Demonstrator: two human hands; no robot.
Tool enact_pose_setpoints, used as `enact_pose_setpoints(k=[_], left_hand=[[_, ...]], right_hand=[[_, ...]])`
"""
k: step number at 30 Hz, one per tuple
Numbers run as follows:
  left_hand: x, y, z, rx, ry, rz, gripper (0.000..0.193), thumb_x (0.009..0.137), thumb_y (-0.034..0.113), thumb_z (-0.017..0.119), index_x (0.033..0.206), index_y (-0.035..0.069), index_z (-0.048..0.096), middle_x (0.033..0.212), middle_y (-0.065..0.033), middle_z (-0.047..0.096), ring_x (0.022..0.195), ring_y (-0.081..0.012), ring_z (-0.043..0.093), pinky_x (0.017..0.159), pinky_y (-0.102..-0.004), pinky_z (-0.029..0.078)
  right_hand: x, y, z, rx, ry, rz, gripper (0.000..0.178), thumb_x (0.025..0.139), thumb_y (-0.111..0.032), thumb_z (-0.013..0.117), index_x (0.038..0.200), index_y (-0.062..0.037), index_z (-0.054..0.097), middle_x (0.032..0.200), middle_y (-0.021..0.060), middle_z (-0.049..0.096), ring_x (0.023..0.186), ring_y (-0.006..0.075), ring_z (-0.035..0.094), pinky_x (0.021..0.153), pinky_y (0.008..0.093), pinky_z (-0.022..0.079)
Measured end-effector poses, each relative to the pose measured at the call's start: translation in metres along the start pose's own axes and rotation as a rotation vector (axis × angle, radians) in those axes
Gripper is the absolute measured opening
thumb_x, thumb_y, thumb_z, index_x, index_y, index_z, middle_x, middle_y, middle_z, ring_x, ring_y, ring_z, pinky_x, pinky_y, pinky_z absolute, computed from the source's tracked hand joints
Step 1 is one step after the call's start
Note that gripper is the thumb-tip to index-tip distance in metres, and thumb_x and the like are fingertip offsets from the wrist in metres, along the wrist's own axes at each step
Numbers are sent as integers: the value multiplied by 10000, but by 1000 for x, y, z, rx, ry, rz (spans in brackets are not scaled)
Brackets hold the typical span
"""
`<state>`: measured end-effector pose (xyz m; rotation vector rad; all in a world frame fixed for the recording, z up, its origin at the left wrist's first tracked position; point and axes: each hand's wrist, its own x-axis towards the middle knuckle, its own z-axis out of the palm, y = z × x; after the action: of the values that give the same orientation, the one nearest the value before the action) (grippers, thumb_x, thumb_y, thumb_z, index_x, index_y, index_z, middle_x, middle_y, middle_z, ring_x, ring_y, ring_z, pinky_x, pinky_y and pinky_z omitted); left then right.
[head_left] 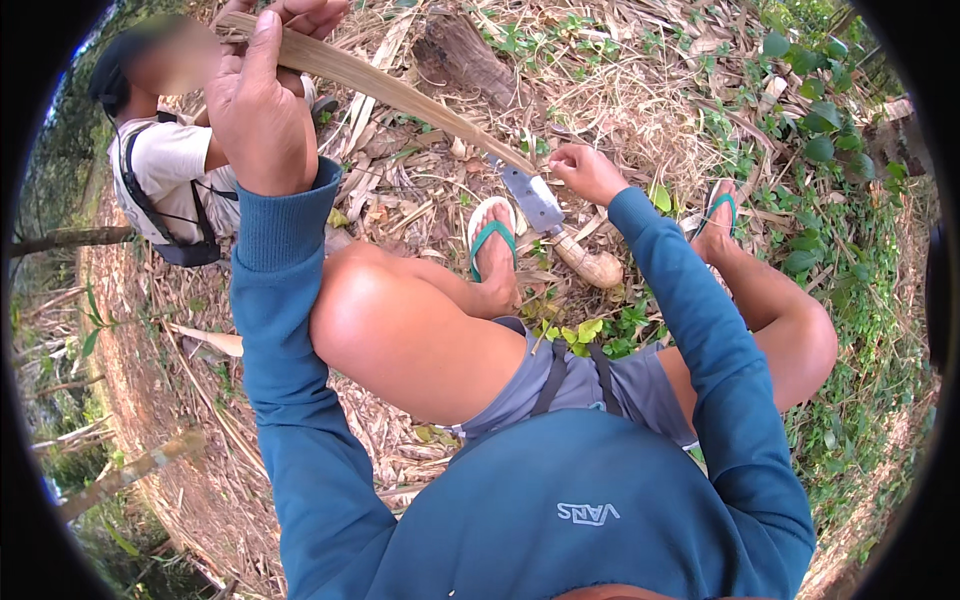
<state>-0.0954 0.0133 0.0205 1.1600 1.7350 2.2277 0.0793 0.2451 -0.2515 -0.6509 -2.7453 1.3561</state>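
Note:
My left hand [262, 120] is raised at the upper left, its thumb pressed over a long, flat, tan strip of dry plant fibre [400, 95]. The strip slants down to the right, ending near my right hand [590, 175]. That hand's fingers are curled together beside the strip's lower end; whatever they pinch, if anything, is too small to make out. Below them a broad-bladed knife [530, 200] with a pale wooden handle [588, 262] rests by my left foot, its blade tip partly behind the strip.
A person [165, 160] in a white shirt and dark cap, with a backpack, is close by on the left. A cut stump [465, 60] stands ahead amid dry leaves. My sandalled feet [494, 240] flank the knife. Green plants [820, 130] grow on the right.

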Motion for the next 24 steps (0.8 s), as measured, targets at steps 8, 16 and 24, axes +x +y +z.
enact_pose_setpoints(k=[8, 16, 24], left_hand=[[-18, -9, -11, 32, 68, -131, 315, 1038, 133, 348, 1303, -33, 317, 1088, -291, 610, 1087, -369, 613, 998, -447, 493], [-11, 1, -17, 51, 269, 51, 247, 1042, 153, 332, 1219, 4, 418, 922, -170, 626, 1029, -370, 616, 977, -580, 476], [-3, -20, -26, -135, 392, 62, 200, 1026, 177, 433, 1058, 10, 537, 725, -15, 499, 678, -97, 459, 676, -274, 422]], right_hand=[[-89, 77, 110, -322, -147, 307, 581, 834, -398, 654, 1252, -16, 524, 1222, 253, 569, 1115, 384, 581, 946, 447, 476], [-81, 76, 105, -352, -201, 304, 658, 772, -336, 721, 1270, 5, 460, 1158, 273, 586, 1064, 421, 592, 930, 453, 484], [-74, 47, 71, -180, -143, 407, 649, 722, -394, 680, 1200, 19, 532, 1082, 280, 643, 1042, 404, 615, 924, 463, 469]])
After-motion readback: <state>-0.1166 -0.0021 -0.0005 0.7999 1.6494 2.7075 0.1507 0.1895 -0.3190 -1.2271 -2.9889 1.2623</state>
